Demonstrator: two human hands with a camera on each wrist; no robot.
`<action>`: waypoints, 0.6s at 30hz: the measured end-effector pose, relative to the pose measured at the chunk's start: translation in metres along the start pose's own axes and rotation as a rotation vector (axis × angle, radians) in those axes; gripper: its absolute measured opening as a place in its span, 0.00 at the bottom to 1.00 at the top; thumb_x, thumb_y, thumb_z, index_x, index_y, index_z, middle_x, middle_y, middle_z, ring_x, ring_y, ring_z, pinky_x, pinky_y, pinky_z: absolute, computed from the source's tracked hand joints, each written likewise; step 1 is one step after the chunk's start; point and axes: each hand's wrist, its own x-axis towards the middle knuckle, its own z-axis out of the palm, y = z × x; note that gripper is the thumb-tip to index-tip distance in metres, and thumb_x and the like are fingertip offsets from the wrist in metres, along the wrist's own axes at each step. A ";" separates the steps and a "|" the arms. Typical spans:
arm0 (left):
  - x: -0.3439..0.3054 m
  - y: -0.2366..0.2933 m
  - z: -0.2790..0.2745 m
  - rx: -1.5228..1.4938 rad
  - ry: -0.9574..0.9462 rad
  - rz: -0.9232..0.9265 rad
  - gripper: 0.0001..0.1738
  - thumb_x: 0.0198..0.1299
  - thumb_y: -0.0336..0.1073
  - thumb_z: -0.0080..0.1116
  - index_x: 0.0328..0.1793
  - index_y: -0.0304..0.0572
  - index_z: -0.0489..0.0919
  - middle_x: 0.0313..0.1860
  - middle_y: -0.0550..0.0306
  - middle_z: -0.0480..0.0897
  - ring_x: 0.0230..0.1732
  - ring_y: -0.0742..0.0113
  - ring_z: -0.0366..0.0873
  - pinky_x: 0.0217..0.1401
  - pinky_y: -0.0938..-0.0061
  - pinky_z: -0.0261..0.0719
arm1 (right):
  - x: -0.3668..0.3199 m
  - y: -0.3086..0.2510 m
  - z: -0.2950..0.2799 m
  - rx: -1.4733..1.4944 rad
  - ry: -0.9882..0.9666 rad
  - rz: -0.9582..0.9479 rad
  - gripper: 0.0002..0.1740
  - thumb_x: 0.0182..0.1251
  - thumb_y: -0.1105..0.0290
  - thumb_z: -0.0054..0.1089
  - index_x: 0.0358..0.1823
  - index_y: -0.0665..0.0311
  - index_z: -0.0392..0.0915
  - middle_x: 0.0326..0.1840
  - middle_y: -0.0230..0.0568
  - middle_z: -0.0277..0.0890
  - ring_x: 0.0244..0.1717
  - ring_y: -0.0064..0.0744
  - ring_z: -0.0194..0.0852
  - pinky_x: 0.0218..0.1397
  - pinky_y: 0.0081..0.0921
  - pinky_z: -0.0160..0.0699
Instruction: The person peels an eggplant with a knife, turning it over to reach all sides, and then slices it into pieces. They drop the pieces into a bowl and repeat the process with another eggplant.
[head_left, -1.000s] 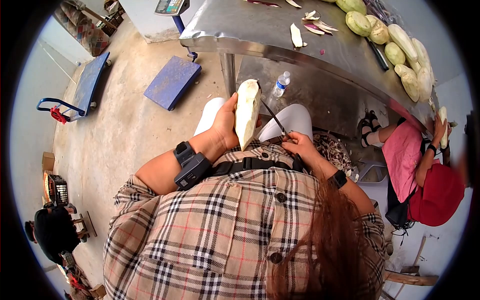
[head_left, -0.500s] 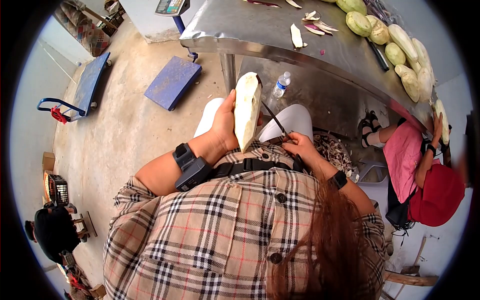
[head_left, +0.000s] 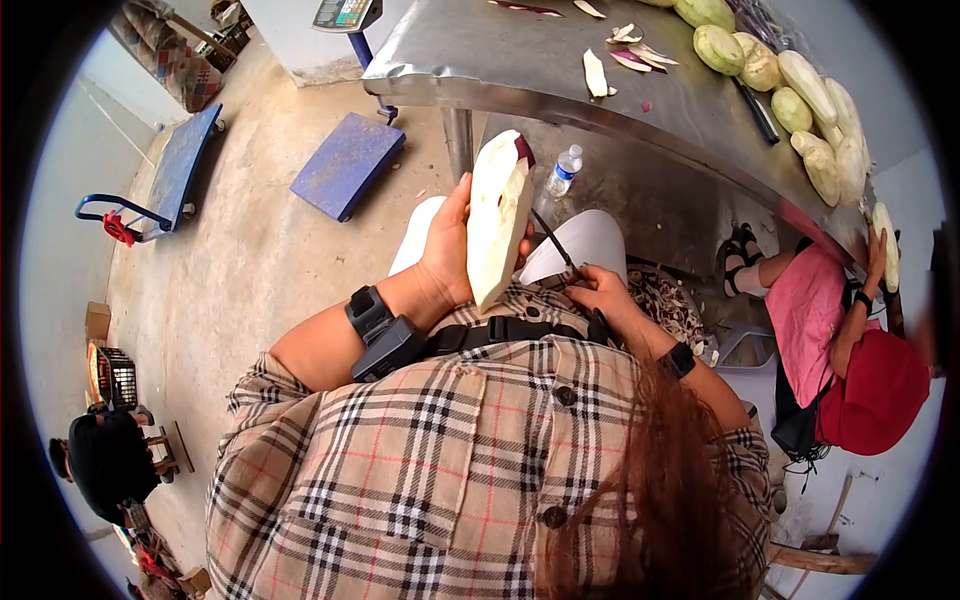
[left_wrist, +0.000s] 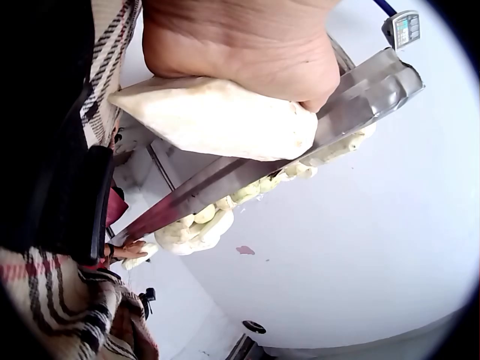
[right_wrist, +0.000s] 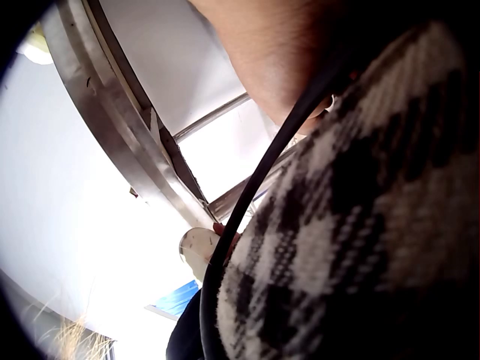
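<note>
My left hand (head_left: 442, 245) grips a long, mostly peeled eggplant (head_left: 495, 225), pale and faceted, tilted upright above my lap. A patch of purple skin shows at its top right. In the left wrist view the eggplant (left_wrist: 217, 120) lies under the palm, its tapered end towards my shirt. My right hand (head_left: 603, 297) holds a slim dark knife (head_left: 553, 238) low by my waist, its blade pointing up to the eggplant's right side. Fingers of the left hand show behind that side. In the right wrist view, sleeve and strap hide most of the right hand (right_wrist: 277, 52).
A metal table (head_left: 520, 60) stands in front, with peel strips (head_left: 594, 73), a black-handled tool (head_left: 757, 108) and several peeled eggplants (head_left: 805, 85). A water bottle (head_left: 564, 170) stands beneath. To the right another person (head_left: 870, 390) holds a peeled eggplant. A blue platform scale (head_left: 348, 165) and cart (head_left: 170, 175) are left.
The eggplant has risen a little and turned in my left hand, so more purple skin shows at its top. My right hand with the knife stays nearly in place.
</note>
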 end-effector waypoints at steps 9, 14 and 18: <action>0.002 0.000 -0.002 0.029 0.007 -0.005 0.34 0.60 0.65 0.34 0.47 0.42 0.75 0.31 0.48 0.78 0.27 0.57 0.77 0.28 0.72 0.77 | -0.002 -0.005 0.000 0.001 -0.003 0.010 0.16 0.55 0.74 0.57 0.45 0.75 0.72 0.40 0.39 0.75 0.39 0.24 0.71 0.43 0.21 0.69; 0.002 0.001 -0.002 0.024 0.004 -0.014 0.34 0.59 0.65 0.34 0.47 0.42 0.76 0.31 0.48 0.78 0.27 0.57 0.77 0.28 0.72 0.77 | -0.007 -0.016 0.001 0.005 -0.001 -0.009 0.19 0.56 0.73 0.57 0.47 0.77 0.70 0.41 0.40 0.75 0.40 0.25 0.71 0.44 0.21 0.70; 0.003 0.002 -0.004 0.044 0.006 -0.012 0.34 0.59 0.65 0.34 0.47 0.42 0.75 0.32 0.48 0.78 0.27 0.58 0.77 0.28 0.72 0.77 | -0.010 -0.022 0.001 0.007 -0.006 -0.022 0.20 0.56 0.73 0.57 0.49 0.77 0.69 0.42 0.40 0.74 0.39 0.24 0.71 0.42 0.20 0.70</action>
